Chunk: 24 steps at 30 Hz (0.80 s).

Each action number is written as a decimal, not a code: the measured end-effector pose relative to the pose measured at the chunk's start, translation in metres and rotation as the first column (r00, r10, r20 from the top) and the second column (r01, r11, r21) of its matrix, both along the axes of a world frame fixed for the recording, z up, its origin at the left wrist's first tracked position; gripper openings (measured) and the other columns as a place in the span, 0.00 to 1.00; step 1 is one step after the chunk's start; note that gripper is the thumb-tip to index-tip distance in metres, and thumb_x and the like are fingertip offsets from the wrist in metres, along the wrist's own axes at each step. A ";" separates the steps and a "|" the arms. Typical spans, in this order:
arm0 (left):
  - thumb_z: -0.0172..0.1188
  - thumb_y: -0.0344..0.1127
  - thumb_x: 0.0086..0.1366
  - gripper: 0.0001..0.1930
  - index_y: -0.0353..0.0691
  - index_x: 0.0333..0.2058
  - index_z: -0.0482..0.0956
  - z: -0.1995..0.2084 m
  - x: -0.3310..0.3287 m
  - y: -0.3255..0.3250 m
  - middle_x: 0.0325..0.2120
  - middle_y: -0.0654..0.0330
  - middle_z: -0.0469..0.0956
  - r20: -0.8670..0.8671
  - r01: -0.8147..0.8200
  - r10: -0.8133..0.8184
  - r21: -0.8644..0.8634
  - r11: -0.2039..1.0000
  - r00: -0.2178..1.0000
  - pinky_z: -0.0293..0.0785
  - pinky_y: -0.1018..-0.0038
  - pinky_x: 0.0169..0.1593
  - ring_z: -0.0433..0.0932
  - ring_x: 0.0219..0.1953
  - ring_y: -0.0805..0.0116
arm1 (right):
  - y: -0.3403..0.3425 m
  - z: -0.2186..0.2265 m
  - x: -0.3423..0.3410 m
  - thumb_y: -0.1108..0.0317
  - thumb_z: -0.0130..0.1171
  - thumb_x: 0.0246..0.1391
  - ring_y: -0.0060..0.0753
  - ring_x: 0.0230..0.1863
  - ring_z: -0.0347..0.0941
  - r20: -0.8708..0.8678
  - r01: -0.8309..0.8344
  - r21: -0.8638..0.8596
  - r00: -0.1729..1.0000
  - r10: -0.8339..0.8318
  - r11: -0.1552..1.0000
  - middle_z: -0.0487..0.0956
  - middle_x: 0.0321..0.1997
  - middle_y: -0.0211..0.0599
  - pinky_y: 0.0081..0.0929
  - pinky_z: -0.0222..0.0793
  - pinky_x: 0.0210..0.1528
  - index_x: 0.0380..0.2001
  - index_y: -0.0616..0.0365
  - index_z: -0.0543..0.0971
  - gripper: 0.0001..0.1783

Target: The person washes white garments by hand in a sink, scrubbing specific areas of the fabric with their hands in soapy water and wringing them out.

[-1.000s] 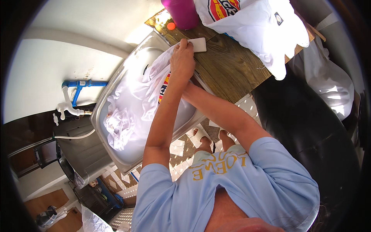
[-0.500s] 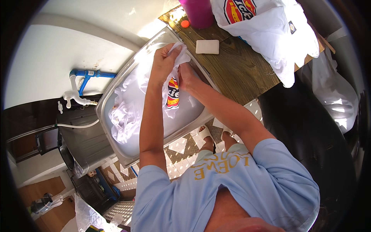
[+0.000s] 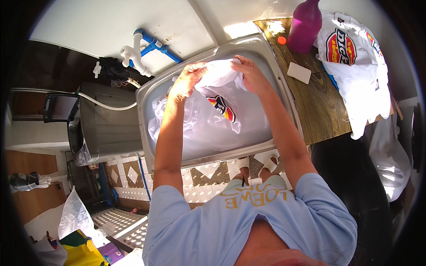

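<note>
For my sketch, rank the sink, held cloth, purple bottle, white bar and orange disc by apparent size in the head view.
Largest first:
sink
held cloth
purple bottle
white bar
orange disc

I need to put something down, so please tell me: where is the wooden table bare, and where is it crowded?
The wooden table is bare on the near side of the white bar, between the sink and the white garment lying there. Its far end is crowded by the purple bottle, a round orange thing and that garment.

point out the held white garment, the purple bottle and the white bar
White garment (image 3: 222, 108): head view, its printed patch
Purple bottle (image 3: 305, 30): head view, middle of its body
White bar (image 3: 299, 73): head view, its top face
</note>
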<state>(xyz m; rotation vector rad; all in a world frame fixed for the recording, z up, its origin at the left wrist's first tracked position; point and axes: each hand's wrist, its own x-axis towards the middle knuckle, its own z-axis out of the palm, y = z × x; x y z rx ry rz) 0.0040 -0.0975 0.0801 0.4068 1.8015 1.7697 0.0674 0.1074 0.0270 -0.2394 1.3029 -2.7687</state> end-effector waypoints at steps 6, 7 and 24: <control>0.59 0.37 0.61 0.06 0.43 0.29 0.79 -0.044 -0.018 -0.018 0.28 0.72 0.76 0.027 0.010 -0.013 0.113 0.994 1.000 0.67 0.82 0.37 0.71 0.32 0.82 | -0.038 -0.013 -0.001 0.58 0.52 0.57 0.26 0.40 0.74 0.281 0.113 -0.421 0.960 0.011 0.900 0.78 0.36 0.32 0.28 0.69 0.49 0.34 0.55 0.76 0.12; 0.59 0.38 0.61 0.06 0.44 0.27 0.79 -0.049 -0.022 -0.014 0.27 0.72 0.75 0.044 -0.048 0.042 0.156 0.987 0.998 0.67 0.82 0.37 0.71 0.32 0.82 | -0.042 -0.013 -0.003 0.56 0.52 0.58 0.27 0.40 0.74 0.309 0.119 -0.512 0.950 0.053 0.851 0.78 0.37 0.33 0.29 0.70 0.49 0.34 0.55 0.76 0.14; 0.60 0.32 0.50 0.04 0.39 0.21 0.78 -0.085 0.001 0.091 0.17 0.52 0.75 -0.889 -0.306 0.031 -0.124 0.944 0.456 0.69 0.71 0.26 0.73 0.19 0.55 | -0.043 -0.118 -0.031 0.50 0.48 0.57 0.28 0.34 0.73 -0.009 -0.125 -0.699 0.986 0.166 0.704 0.76 0.32 0.28 0.27 0.66 0.33 0.33 0.45 0.74 0.14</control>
